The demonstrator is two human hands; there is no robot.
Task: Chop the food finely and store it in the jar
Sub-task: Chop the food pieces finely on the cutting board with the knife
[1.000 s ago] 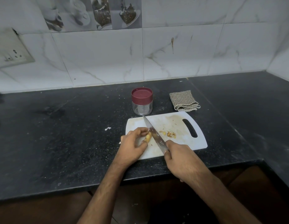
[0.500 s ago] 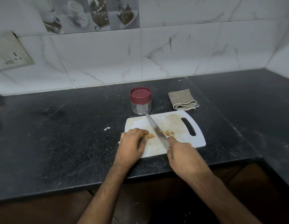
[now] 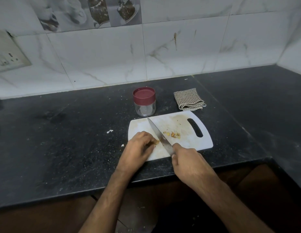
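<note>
Head view, small yellowish food piece [image 3: 156,142], knobbly, brown-edged, chopped bits [image 3: 174,134] beside

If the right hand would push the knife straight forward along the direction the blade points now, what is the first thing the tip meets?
Probably the jar: the knife in the right hand points up-left, its tip near the jar's base. Depth is unclear.

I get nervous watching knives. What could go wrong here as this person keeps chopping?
The left hand pinches a small food piece right beside the knife blade, so a slip could nick the fingers. The cutting board lies near the counter edge and might shift. The jar is still lidded, so chopped bits could scatter while it is opened.
</note>
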